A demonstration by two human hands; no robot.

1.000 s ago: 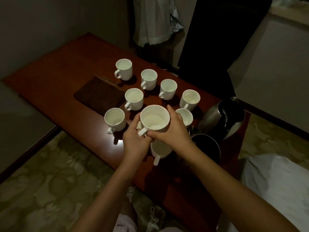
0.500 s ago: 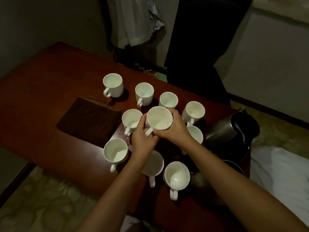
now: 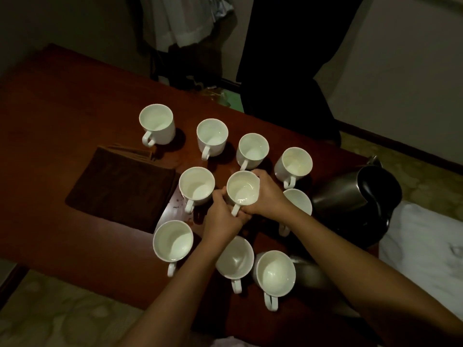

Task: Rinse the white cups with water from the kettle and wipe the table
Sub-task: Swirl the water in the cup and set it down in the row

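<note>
Head view: nine other white cups [image 3: 157, 123] ring the centre of the red-brown bench [image 3: 50, 116], a folded brown cloth [image 3: 120, 189] at left, a steel kettle [image 3: 355, 194] at right. Both hands grip one white cup [image 3: 242, 187] mid-frame: left hand [image 3: 223, 219] at its handle, right hand [image 3: 268, 196] wrapped round the wall. The cup stands mouth-up, glossy inside.

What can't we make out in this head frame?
- Held cup: its base, and whether it rests on the table, hidden by the left hand and right hand.
- Cup beside the kettle: partly behind the right forearm.
- Water in cups: too dim.
</note>
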